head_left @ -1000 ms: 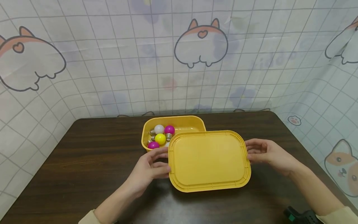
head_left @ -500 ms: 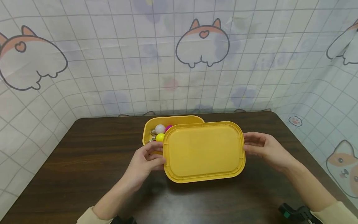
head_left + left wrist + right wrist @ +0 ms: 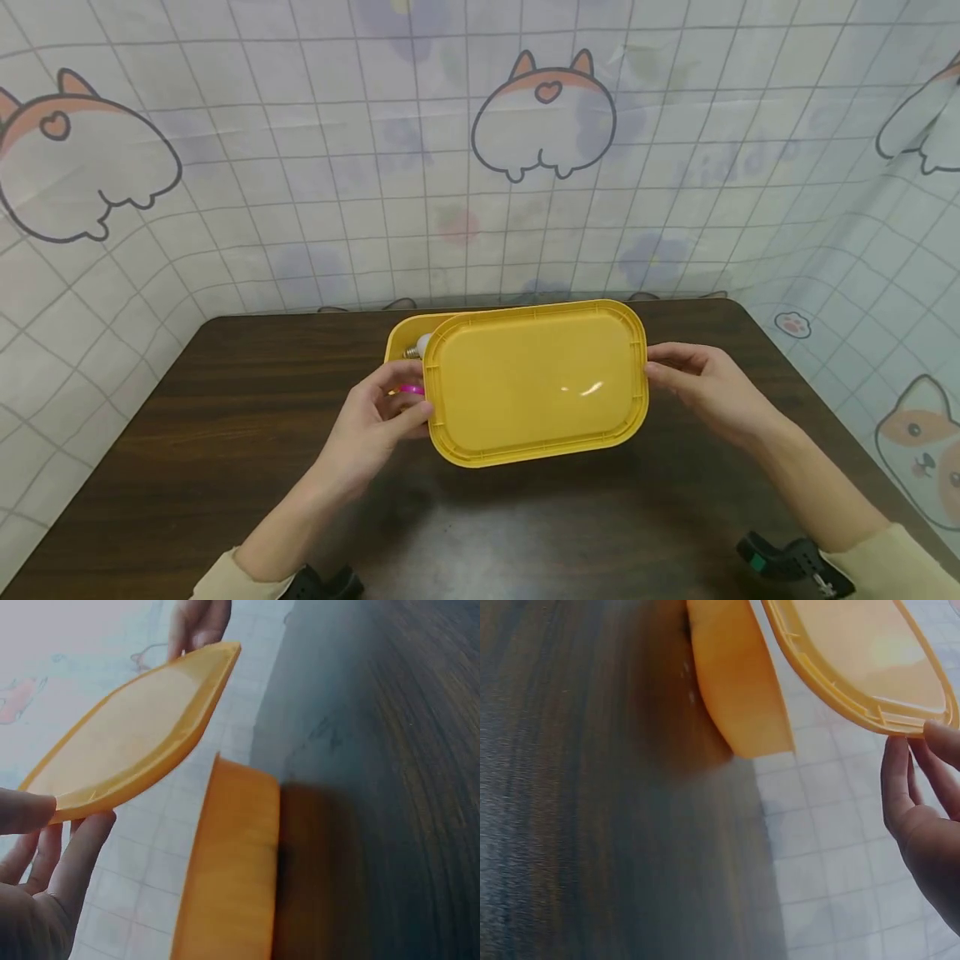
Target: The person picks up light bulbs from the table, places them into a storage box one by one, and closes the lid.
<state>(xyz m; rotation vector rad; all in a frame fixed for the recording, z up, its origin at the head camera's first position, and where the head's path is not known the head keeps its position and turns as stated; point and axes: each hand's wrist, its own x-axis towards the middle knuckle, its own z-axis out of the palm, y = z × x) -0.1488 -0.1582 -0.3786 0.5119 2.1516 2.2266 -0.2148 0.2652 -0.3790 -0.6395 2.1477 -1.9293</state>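
A yellow rectangular lid (image 3: 536, 383) with rounded corners is held up between both hands, slightly tilted. My left hand (image 3: 372, 417) pinches its left end, thumb on top and fingers beneath. At the other end, my right hand (image 3: 708, 387) pinches the edge the same way. Behind and below the lid stands a yellow box (image 3: 397, 337), mostly covered by it in the head view. A white light bulb (image 3: 422, 344) and a bit of a magenta bulb (image 3: 412, 389) show at the box's left side. Both wrist views show a gap between the lid and the box wall (image 3: 232, 862).
The dark wood-grain table (image 3: 187, 450) carries the box near its back edge. A patterned cloth (image 3: 337, 167) with a grid and cartoon corgis hangs behind and at the sides. Black wrist devices (image 3: 795, 562) sit at both wrists.
Both hands have carried the lid up and away from me, over the box and a little to the left. It now hides most of the box and the bulbs that showed before.
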